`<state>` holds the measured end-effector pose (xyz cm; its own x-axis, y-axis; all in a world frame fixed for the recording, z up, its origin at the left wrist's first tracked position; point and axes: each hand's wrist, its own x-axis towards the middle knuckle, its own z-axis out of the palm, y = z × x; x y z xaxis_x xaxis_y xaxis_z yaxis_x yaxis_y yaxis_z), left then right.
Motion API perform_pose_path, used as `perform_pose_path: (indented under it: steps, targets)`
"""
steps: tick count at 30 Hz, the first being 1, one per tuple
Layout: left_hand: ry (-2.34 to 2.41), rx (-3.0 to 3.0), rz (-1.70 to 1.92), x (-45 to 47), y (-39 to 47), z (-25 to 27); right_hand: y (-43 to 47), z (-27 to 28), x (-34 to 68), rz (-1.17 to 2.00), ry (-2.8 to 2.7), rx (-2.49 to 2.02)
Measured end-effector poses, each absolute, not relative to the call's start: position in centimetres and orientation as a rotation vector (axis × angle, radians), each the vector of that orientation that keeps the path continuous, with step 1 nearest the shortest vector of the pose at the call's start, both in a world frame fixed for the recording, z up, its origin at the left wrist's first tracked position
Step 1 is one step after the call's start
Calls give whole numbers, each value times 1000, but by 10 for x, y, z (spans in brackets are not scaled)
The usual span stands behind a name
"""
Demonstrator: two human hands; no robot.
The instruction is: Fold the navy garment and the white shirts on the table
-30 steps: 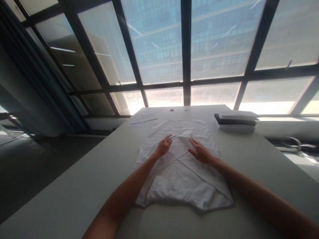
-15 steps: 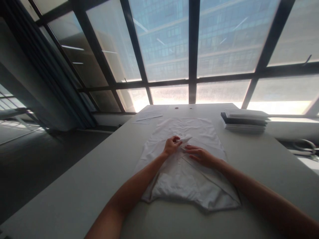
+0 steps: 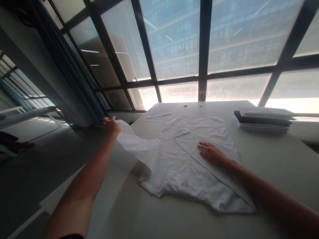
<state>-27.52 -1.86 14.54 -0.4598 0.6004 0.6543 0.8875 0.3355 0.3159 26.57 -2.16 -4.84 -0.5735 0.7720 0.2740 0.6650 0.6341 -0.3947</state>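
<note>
A white shirt-like garment (image 3: pixel 199 184) lies spread on the table, wrinkled along its middle. My left hand (image 3: pixel 112 126) is raised off to the left, fingers closed on a loose flap (image 3: pixel 142 146) of the garment. The flap stretches in the air from this hand back to the garment's left side. My right hand (image 3: pixel 213 154) lies flat on the garment's right part, fingers extended, on a folded-over panel with a slanting edge. The left fingertips are partly hidden behind the hand.
The white table (image 3: pixel 119 205) stands against large windows (image 3: pixel 179 43). A stack of folded white and dark cloth (image 3: pixel 264 121) sits at its right far side. Thin sheets (image 3: pixel 158 114) lie at the back left, and a small round item (image 3: pixel 185 106) near the far edge. A dark curtain (image 3: pixel 72 73) hangs left.
My left hand has moved from the garment's middle far to the left, drawing a flap with it. My right hand has flattened on the right part. The view has shifted a little left.
</note>
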Motion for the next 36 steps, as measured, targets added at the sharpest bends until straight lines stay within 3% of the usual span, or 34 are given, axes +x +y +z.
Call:
perform_pose_path:
  steps: [4,12,16,24,28,36]
  targets:
    - [-2031,-1322,-869,-262,-16,134,-18,-54,267,347,-2427,-1138]
    - [-1969,-2479,-437,-118,-13,18,-20,-55,267,306,-2424,-1133]
    - [-1989,-2641,-250,-64,-21,-15,-22,-53,269,302,-2423,-1144]
    - [-1998,-2492,-358,-30,-35,-31,5,-30,228,606,-2177,-1237]
    - [-1878,-2641,-363,-33,-33,-29,31,-4,165,960,-1892,-1331]
    - [-1525,-2916,-493,-40,-28,-29,63,3,95,1195,-1488,-1322]
